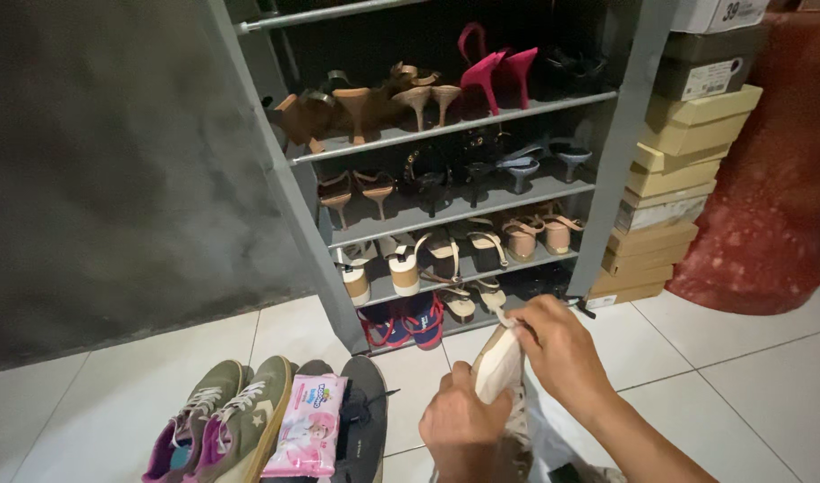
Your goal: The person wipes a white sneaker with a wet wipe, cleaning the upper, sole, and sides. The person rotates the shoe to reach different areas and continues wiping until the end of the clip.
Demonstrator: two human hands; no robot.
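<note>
We note left hand (462,420) closed around beige shoe (497,365), held upright above tiled floor (750,394). Right hand (557,344) pinches shoe's top edge, fingers curled. Grey shoe rack (454,206) stands just behind. Green sneakers (231,420) and pink wipes pack (309,425) lie at left.

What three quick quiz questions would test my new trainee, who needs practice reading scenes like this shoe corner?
1. True or false: both hands grip the beige shoe.
2. Which shelf of the grey rack holds the pink heels: A top visible, B lowest?
3. What lies on the dark shoes beside the olive sneakers?

Key: 1 true; 2 A; 3 a pink wipes pack.
</note>
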